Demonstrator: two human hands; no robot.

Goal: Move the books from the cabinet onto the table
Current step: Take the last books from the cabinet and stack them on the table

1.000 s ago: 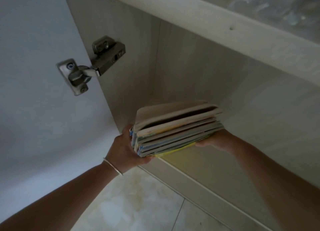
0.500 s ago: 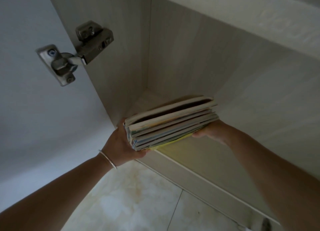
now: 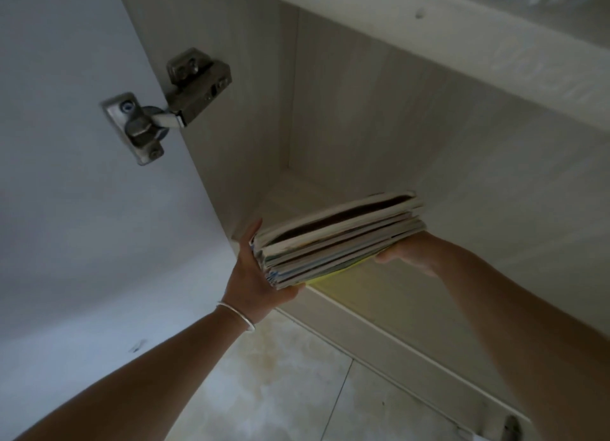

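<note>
Now both hands (image 3: 255,275) gripping book stack (image 3: 340,239) at cabinet (image 3: 363,110)

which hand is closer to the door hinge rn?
Left. The left hand grips the book stack's end below the hinge; the right hand holds the far end, farther right.

arms: bare — no sleeves | left wrist: thin silver bangle (image 3: 236,316)

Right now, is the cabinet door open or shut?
Open. The door is swung wide on its hinge, baring the cabinet inside, where both hands hold the books.
</note>
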